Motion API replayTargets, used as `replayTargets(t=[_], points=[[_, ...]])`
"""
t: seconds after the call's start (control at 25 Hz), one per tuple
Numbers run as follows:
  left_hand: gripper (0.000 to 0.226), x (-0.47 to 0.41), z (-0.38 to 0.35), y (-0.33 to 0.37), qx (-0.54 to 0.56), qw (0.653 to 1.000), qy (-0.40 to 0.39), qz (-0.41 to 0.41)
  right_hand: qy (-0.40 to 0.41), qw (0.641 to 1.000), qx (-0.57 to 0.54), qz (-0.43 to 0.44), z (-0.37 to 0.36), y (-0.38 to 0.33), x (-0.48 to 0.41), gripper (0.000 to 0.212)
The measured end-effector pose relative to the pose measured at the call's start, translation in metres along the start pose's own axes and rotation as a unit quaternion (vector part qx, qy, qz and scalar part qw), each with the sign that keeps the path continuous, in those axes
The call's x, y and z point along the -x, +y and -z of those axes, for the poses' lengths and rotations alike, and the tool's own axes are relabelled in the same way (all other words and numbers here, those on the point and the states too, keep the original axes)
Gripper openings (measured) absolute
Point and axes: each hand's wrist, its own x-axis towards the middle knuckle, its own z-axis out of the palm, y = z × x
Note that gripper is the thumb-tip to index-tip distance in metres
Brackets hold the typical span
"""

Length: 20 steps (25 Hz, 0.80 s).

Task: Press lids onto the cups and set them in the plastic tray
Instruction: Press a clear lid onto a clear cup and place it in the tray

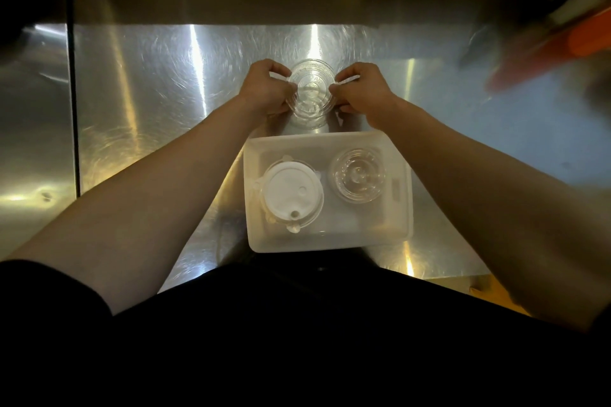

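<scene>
Head view: your left hand and right hand are curled in on opposite sides of a clear cup standing on the steel surface, fingertips pinching the clear lid at its rim. Just nearer you sits the plastic tray, holding a cup with a white lid on its left and a clear-lidded cup on its right.

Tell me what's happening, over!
Left hand and right hand both pinching clear cup on counter. Tray holds two cups. Nothing in the way.
</scene>
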Motion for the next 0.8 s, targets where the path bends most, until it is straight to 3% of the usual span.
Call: replayTargets(t=[0.28, 0.52, 0.8], points=[[0.036, 0.016, 0.008, 0.005, 0.065, 0.998, -0.014, -0.012, -0.025, 0.990, -0.137, 0.006, 0.005, -0.005, 0.016, 0.024], [0.038, 0.037, 0.012, 0.009, 0.106, 0.994, -0.026, -0.029, -0.023, 0.980, -0.189, 0.049, 0.012, -0.003, 0.033, 0.025], [0.024, 0.062, 0.017, 0.002, 0.145, 0.987, -0.051, -0.051, -0.030, 0.970, -0.238, 0.039, 0.018, -0.003, 0.056, 0.024]])
